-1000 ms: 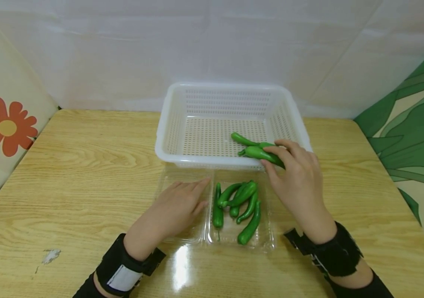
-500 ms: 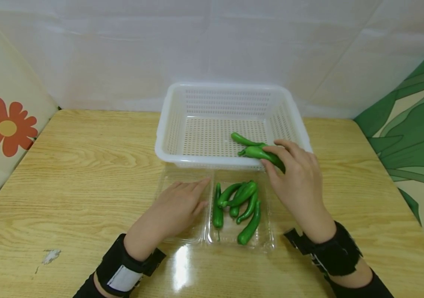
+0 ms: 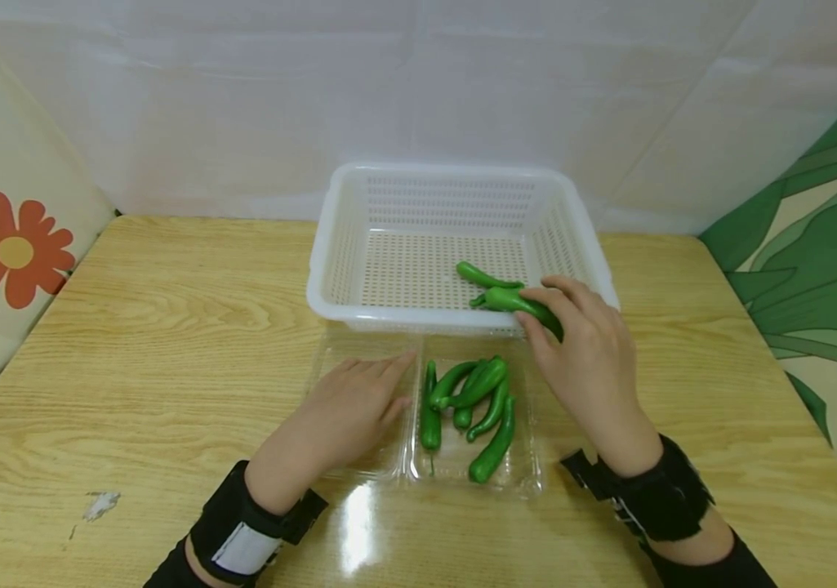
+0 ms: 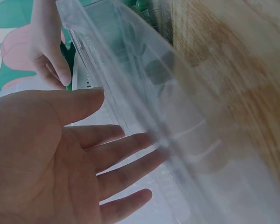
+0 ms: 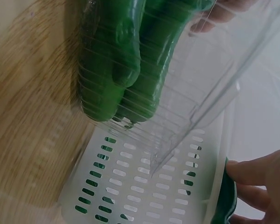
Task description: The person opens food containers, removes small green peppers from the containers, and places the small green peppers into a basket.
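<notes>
My right hand (image 3: 587, 347) pinches a green chili pepper (image 3: 514, 302) between thumb and fingers at the near right rim of a white perforated basket (image 3: 321, 245). In the right wrist view the same pepper (image 5: 225, 198) shows at the rim. Another green pepper (image 3: 484, 276) lies inside the basket, just behind it. My left hand (image 3: 352, 408) spreads its fingers over the left compartment of a clear plastic clamshell box (image 3: 524, 457) and grips nothing. From the left wrist, its fingers (image 4: 126, 177) look extended beside the clear wall. Several green peppers (image 3: 480, 384) lie in the right compartment.
The basket stands behind the clamshell box on a wood-grain table (image 3: 190, 310). A white sheet (image 3: 242, 98) hangs along the back. Patterned panels with a red flower (image 3: 14, 253) and green leaves (image 3: 830, 237) flank the table.
Almost nothing has moved. The pepper in my right hand sits slightly farther apart from the one behind it, whose thin end now shows. My left hand stays in place.
</notes>
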### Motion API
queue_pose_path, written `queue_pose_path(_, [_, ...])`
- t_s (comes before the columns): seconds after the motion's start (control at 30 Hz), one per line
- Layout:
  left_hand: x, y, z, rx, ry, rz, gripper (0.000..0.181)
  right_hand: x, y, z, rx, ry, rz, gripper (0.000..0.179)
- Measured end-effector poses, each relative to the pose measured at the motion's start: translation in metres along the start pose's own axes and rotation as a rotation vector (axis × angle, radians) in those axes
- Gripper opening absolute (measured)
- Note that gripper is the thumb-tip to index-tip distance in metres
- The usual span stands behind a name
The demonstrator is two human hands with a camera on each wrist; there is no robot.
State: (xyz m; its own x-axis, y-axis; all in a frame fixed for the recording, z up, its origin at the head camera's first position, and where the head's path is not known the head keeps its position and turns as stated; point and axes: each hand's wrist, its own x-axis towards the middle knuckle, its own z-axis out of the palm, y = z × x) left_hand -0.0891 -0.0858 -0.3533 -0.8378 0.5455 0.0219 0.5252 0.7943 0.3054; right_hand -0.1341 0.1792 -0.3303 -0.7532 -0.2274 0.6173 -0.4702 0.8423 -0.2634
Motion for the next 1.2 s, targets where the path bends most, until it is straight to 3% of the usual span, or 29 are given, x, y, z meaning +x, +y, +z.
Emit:
queue_pose_path(0.5, [0.0001,0.0000,-0.0007,-0.011,-0.014,-0.011,0.056,0.0011,0.0030,0.0005,0.010,0.004,0.016,0.026])
queue_pose_path(1.2, [-0.0002,-0.0001,-0.0003,-0.007,-0.005,-0.009,0.056,0.0014,0.0017,0.0018,0.037,0.048,-0.027,0.025])
